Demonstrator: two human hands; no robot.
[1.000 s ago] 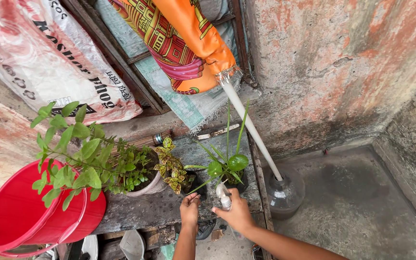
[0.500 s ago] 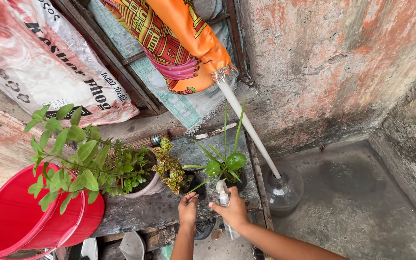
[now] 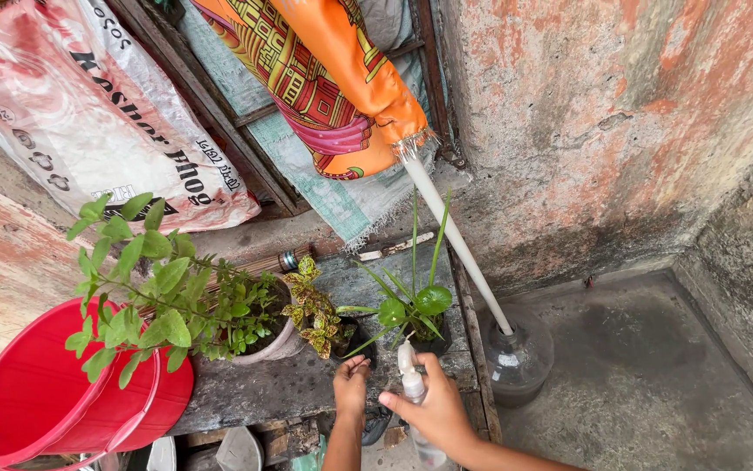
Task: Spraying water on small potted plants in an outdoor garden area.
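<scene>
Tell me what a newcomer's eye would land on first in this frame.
Likely the big red bucket at lower left, beside leafy potted plants on a worn bench. Above hangs bright orange patterned cloth. At the bottom, the right hand grips a white spray bottle; the left hand reaches toward the small pots.

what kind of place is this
Probably a small outdoor yard corner used for potted plants: weathered concrete wall, potted plants on a worn wooden bench, a red bucket. The right hand holds a spray bottle.

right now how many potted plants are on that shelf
3: a leafy bush at the left, a speckled yellow-green plant in the middle, and a spiky long-leaved plant at the right. More may be hidden.
</scene>
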